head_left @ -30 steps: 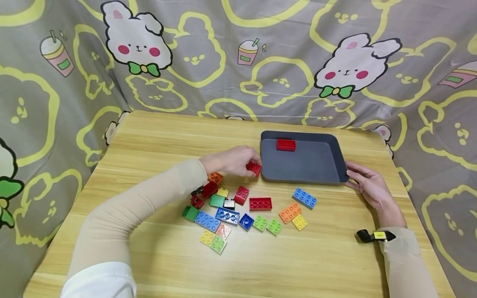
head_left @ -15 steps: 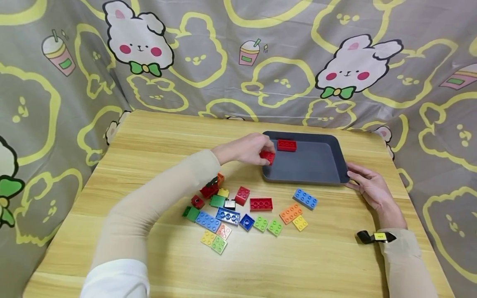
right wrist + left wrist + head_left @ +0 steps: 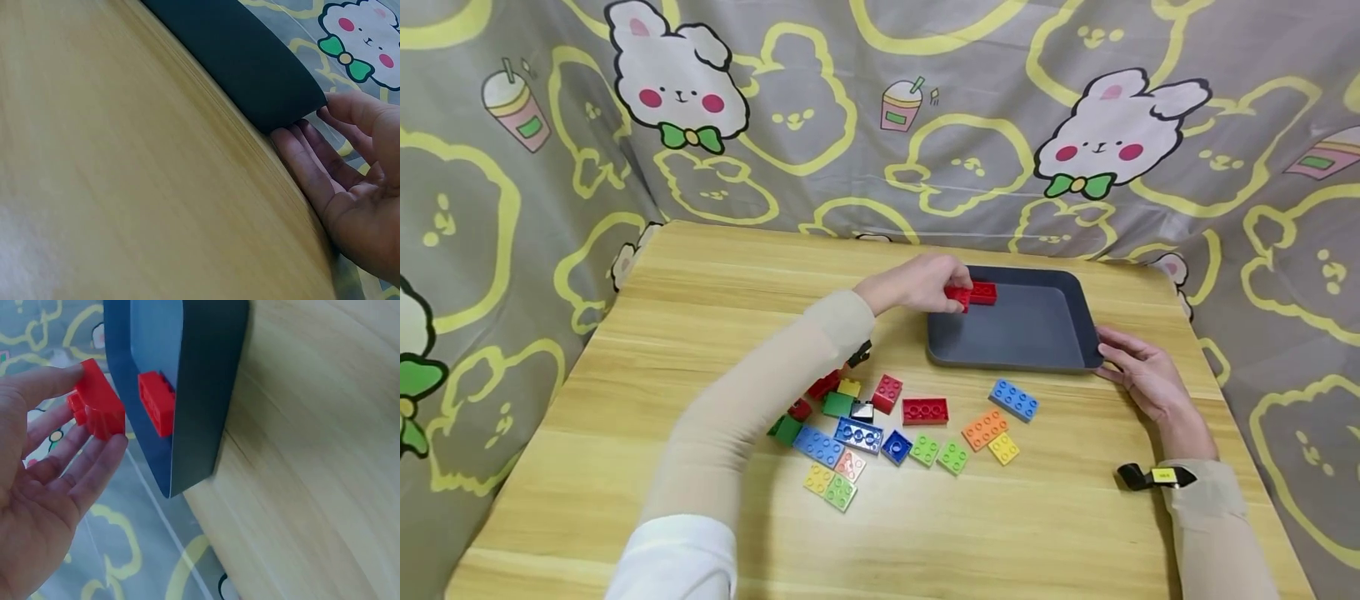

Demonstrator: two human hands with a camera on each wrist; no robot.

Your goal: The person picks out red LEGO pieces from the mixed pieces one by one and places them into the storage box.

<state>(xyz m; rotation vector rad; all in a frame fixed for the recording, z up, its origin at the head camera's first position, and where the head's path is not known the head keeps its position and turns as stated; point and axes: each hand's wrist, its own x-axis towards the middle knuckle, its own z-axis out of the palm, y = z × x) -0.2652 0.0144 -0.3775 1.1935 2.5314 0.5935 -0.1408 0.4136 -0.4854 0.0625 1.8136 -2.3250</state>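
Over the left end of the dark grey tray (image 3: 1030, 333), my left hand (image 3: 925, 285) pinches a red toy brick (image 3: 103, 403) between thumb and fingers. It has a rounded side and studs, and stays apart from the tray wall in the left wrist view. Lying in the tray is another red brick (image 3: 983, 292), partly behind the held one in the head view. At the tray's front right corner, my right hand (image 3: 1142, 375) touches the outside with its thumb and fairly straight fingers. The right wrist view shows that hand (image 3: 369, 169) against the corner.
Several loose bricks lie on the wooden table (image 3: 970, 533) in front of the tray, among them a long red brick (image 3: 925, 411), a blue brick (image 3: 1013, 400) and an orange brick (image 3: 985, 428). My left forearm covers part of the pile. A patterned curtain (image 3: 820, 167) hangs behind.
My left hand has carried the red brick from beside the tray's left wall, right and away from me, to over the tray. The right hand has stayed at the corner.
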